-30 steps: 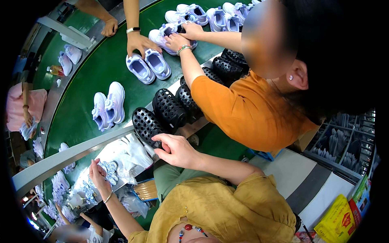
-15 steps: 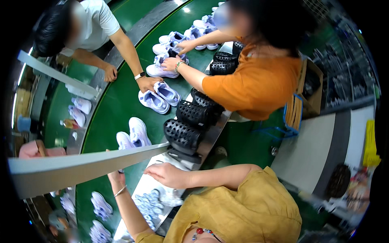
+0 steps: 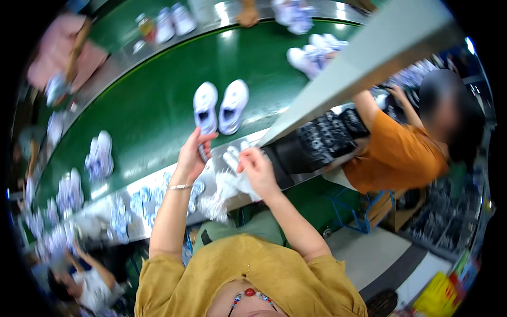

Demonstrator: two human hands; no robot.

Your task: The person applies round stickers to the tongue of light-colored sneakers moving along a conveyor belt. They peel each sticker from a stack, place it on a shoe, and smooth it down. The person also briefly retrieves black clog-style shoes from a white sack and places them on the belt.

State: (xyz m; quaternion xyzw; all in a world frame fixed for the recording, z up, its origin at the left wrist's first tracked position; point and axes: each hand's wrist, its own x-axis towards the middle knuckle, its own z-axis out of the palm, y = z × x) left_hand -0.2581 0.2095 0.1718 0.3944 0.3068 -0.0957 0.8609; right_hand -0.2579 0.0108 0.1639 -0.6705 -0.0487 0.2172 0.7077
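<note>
The person's two bare hands meet near the middle of the view, above the near edge of the green work surface (image 3: 153,121). The left hand (image 3: 193,157) has its thumb and fingers parted and loosely bent, the index finger stretched toward three o'clock. At about twelve o'clock from it, a pair of white-lilac shoes (image 3: 233,105) stands on the green surface, toes toward twelve, the two shoes side by side. The left shoe's heel end lies right at the fingertips; whether they touch or grip it cannot be told.

The right hand (image 3: 257,171), blurred, has its fingers curled in, tips close together, just beside a small white item (image 3: 231,158) at ten o'clock from it. Whether the fingers grip that item cannot be told. At about eight o'clock from the right hand, a crumpled clear plastic bag (image 3: 216,198) lies on the pale near ledge.

Blue-and-white pieces (image 3: 140,203) are spread along that ledge, between seven and eight o'clock from the left hand. Another pair of light shoes (image 3: 99,156) stands well apart at nine o'clock. From the right hand, black perforated clogs (image 3: 327,138) sit in a row at two o'clock, a grey beam (image 3: 364,66) slants up between one and two, and a co-worker in an orange top (image 3: 398,150) leans in near three.
</note>
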